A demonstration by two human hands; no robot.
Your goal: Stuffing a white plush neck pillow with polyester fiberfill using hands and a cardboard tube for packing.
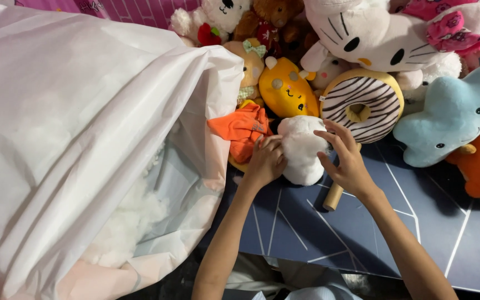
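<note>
both hands clasp the white plush to steady it: left hand on its left side, right hand on its right, wooden stick just below.

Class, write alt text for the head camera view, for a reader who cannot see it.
Two bare hands, left hand and right hand, clasp a white plush toy on a dark blue table. A heap of stuffed toys, including a striped doughnut plush, lies behind, and a large white bag of stuffing lies open at left.

A dark blue table with white lines carries plush toys and a wooden stick.
</note>
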